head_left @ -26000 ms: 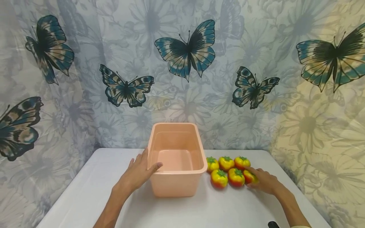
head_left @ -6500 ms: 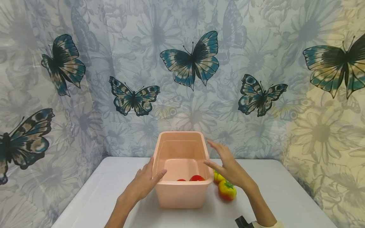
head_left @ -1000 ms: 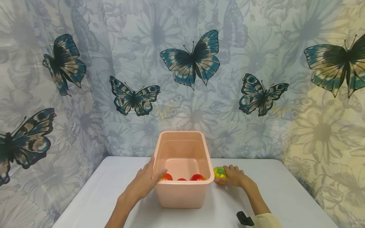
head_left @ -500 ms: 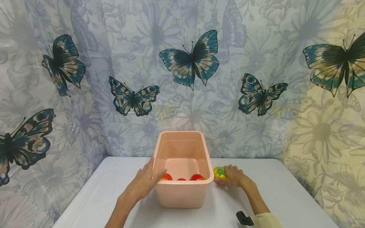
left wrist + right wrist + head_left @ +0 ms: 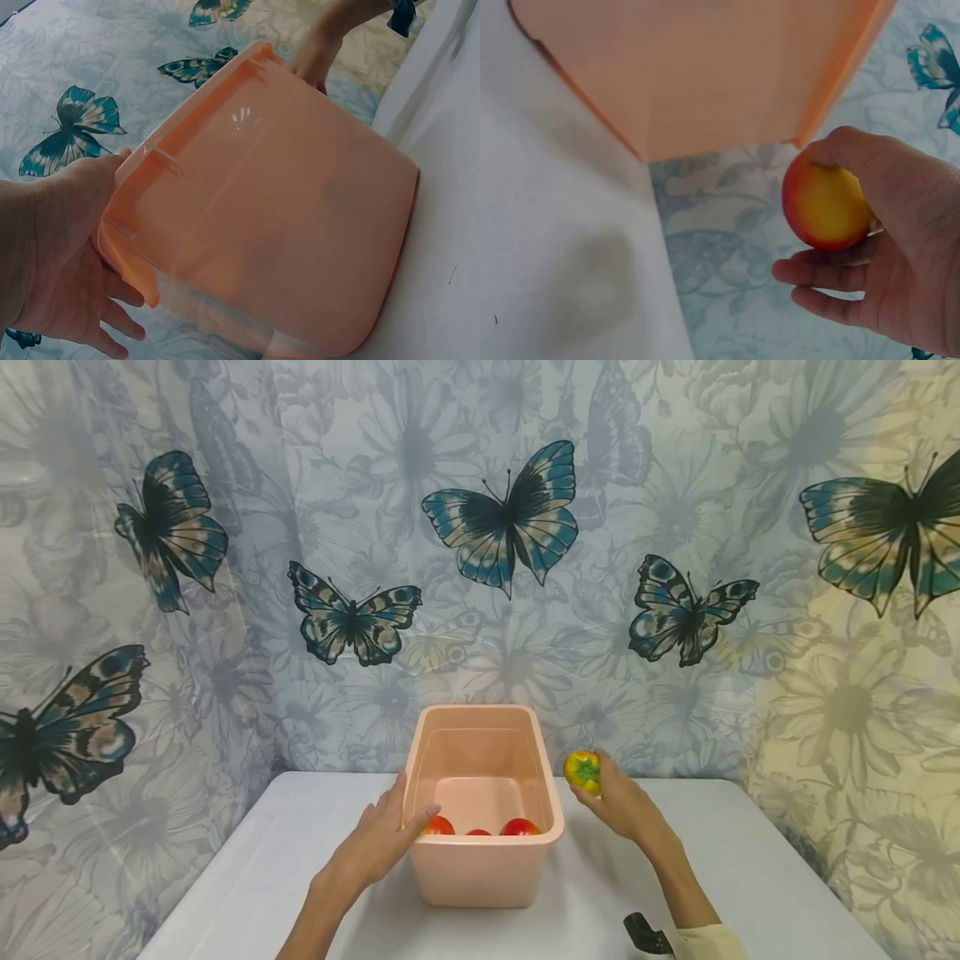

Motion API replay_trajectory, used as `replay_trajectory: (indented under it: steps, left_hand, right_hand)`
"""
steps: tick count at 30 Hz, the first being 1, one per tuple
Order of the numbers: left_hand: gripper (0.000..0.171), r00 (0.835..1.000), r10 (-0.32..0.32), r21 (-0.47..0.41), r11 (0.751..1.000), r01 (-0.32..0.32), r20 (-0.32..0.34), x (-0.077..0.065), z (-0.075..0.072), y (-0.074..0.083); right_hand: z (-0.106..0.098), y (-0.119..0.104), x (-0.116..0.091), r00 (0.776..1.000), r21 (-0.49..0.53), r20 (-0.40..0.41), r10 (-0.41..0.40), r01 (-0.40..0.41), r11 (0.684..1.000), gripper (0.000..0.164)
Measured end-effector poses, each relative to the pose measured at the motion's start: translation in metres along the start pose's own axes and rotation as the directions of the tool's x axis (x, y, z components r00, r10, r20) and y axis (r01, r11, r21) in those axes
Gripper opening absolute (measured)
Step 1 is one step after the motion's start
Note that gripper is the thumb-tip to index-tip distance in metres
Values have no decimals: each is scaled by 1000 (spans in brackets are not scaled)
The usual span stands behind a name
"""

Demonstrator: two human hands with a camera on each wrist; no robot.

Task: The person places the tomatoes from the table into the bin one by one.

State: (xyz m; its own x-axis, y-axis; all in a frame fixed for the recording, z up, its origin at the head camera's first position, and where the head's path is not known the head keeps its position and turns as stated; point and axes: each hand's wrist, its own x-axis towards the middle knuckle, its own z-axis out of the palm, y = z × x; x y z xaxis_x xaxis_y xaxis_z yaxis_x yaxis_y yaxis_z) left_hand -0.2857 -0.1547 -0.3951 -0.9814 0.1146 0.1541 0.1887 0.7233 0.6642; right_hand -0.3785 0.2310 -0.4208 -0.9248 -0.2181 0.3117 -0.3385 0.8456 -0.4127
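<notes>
A peach-coloured plastic bin (image 5: 480,872) stands on the white table, its open top facing me. My left hand (image 5: 378,835) holds its left rim, thumb over the edge and fingers along the outer side. To the right of the bin, my right hand (image 5: 622,797) grips a yellow-and-red fruit with a green leafy top (image 5: 582,771), raised off the table. In the right wrist view the thumb lies above this round fruit (image 5: 825,199) and the fingers beneath. Inside the bin, three red fruits (image 5: 519,827) show partly above the front rim, which hides the rest.
The white table (image 5: 750,868) reaches back to a wall hung with butterfly-print cloth (image 5: 502,643). A small black object (image 5: 647,933) sits by the right sleeve (image 5: 708,942).
Over the last half second my right hand lifted the fruit from the table. Earlier, several fruits lay right of the bin; red ones now show inside. The left hand has stayed on the rim.
</notes>
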Motion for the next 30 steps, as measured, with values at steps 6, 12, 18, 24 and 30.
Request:
replay_trajectory:
  steps: [6,12,18,24,30]
  left_hand:
    - [101,1000,-15,7,1000,15,1,-1,2,0]
    - [99,1000,6,19,1000,-6,-5,-1,2,0]
    - [101,1000,-10,20,1000,10,-5,0,2,1]
    - [103,1000,-24,15,1000,24,-1,0,2,0]
    - [99,999,-40,5,999,40,3,-1,1,-1]
  right_hand:
    - [-6,-11,-2,997,-4,-82,-13,13,1000,79]
    - [-12,-33,-2,983,173,-165,-84,112,979,90]
    - [-11,-57,-6,936,151,-212,-279,314,937,99]
    - [-7,-66,-6,937,175,-170,-307,335,926,92]
    - [-11,-65,-7,950,213,-163,-266,297,931,76]
